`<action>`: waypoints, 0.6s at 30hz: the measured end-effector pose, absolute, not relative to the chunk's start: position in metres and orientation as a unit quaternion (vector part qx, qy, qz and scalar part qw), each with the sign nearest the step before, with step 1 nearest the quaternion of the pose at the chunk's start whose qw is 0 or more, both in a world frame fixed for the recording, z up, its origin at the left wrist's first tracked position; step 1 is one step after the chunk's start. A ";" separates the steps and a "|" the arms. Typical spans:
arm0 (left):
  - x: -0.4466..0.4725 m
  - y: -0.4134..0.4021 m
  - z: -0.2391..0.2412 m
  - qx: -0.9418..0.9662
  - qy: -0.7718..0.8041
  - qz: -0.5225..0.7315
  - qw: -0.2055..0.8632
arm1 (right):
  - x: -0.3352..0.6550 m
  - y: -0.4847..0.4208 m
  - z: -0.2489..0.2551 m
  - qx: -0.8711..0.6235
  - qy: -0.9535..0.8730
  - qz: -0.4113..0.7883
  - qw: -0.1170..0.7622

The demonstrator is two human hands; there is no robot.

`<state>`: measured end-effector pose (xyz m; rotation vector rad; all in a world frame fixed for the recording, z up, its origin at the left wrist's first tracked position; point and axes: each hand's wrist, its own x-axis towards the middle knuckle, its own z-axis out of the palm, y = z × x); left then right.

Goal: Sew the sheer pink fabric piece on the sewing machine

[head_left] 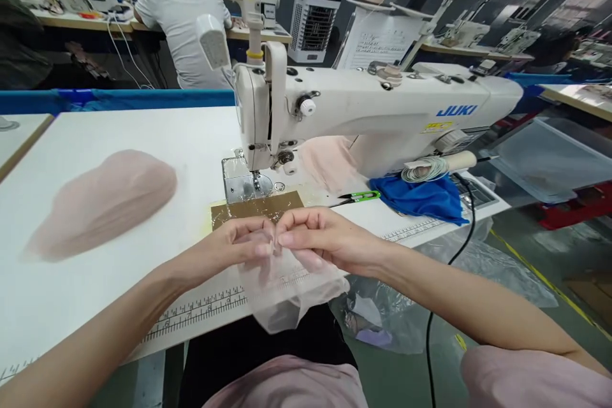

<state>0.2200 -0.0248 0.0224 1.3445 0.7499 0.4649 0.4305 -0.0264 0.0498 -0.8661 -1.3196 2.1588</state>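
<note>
While fingertips meet, I see left hand (241, 243) and right hand (327, 239) curled, both pinching sheer pink fabric piece (287, 296). Piece hangs over front edge of table (71, 134), across printed ruler. Brown patch (258, 207) just beyond knuckles, sewing machine (363, 108) behind. Green snips (358, 196) near right; pink fabric pile (105, 201) well left.
</note>
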 end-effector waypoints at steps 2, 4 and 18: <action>0.221 -0.024 0.026 0.578 0.370 0.195 0.701 | 0.434 -0.021 0.048 -0.325 -0.497 0.768 0.240; 0.221 -0.022 0.031 0.573 0.414 0.200 0.679 | 0.437 -0.015 0.044 -0.336 -0.518 0.748 0.243; 0.220 0.010 0.015 0.694 0.576 0.183 0.392 | 0.433 0.047 0.010 -0.374 -0.703 0.569 0.206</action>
